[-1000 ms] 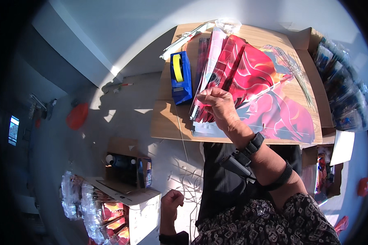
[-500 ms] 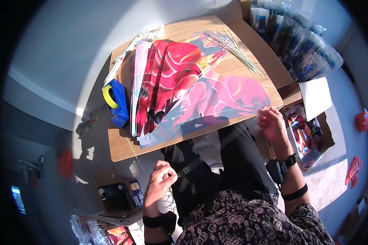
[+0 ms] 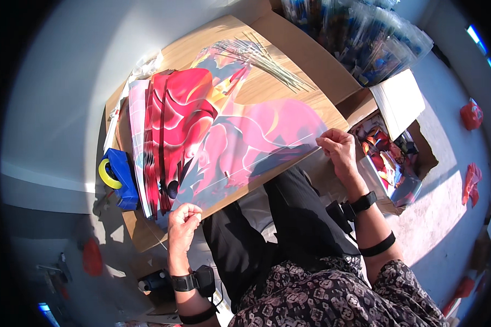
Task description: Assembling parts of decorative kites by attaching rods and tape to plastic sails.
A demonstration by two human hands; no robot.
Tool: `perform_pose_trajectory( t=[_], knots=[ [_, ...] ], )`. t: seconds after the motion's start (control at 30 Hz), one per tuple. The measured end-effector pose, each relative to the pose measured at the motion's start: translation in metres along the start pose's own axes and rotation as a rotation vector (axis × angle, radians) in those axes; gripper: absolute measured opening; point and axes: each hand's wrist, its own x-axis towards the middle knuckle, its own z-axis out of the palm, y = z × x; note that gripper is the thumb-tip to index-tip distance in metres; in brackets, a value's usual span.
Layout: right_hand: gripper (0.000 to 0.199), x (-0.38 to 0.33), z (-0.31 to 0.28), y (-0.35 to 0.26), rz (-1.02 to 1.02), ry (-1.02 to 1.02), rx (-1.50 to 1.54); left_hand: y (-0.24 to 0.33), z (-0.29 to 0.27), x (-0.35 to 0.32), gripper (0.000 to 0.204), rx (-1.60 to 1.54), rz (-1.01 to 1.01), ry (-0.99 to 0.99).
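A large pink and grey printed plastic sheet lies on the tilted wooden board, with a thin white line running across it. My left hand is closed in a pinch at the sheet's near left edge. At its right edge my right hand also pinches with thumb and forefinger. A faint strip of clear tape seems stretched between both hands; it barely shows against the sheet. Red printed sheets lie stacked and overlapping on the left. Thin sticks rest loosely at the far side.
A blue tape dispenser with a yellow roll stands beside the board's left edge. To the right, an open cardboard box holds colourful printed pieces. Clear-bagged bundles fill the far right. Red plastic bags lie on the floor.
My left hand has risen from above my lap to the near left edge of the sheet. My right hand stays at the sheet's right edge. The whole view has shifted, with the board now further left.
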Motion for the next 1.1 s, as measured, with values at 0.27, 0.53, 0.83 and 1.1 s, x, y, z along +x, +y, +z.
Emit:
perform_pose_trajectory(
  t=[0.27, 0.53, 0.83, 1.1],
  knots=[
    [0.013, 0.022, 0.008, 0.007, -0.107, 0.132, -0.458, -0.005, 0.001, 0.038, 0.008, -0.127, -0.034, 0.174],
    [0.015, 0.027, 0.01, 0.017, -0.158, 0.204, -0.707, -0.016, 0.013, 0.057, 0.004, -0.094, 0.029, 0.239],
    [0.015, 0.024, 0.015, 0.015, -0.241, 0.214, -0.779, -0.025, 0.018, 0.061, 0.005, -0.053, 0.065, 0.263],
    [0.017, 0.022, 0.018, 0.009, -0.277, 0.239, -0.863, -0.027, 0.02, 0.063, 0.004, -0.031, 0.077, 0.252]
  ],
)
